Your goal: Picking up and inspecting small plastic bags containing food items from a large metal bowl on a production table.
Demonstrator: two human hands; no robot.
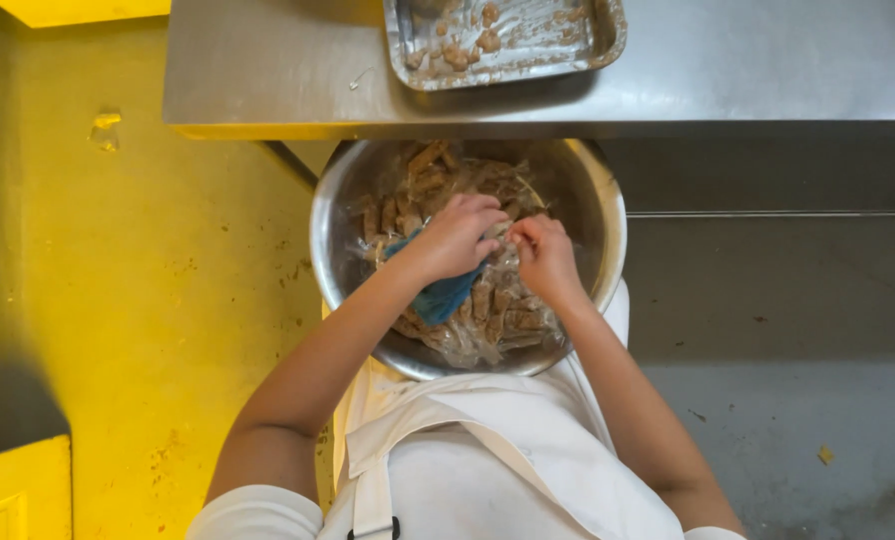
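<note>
Yellow floor lies open at far left. The left hand, curled, grips a blue cloth over the clear bag of brown pieces inside the steel bowl. Beside it, the right hand pinches the bag's plastic. The bowl's far rim tucks under the steel table's edge, where a foil tray sits.

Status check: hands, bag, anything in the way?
Both hands, left and right, pinching clear bag in bowl. Blue cloth under left. Nothing blocking.
</note>
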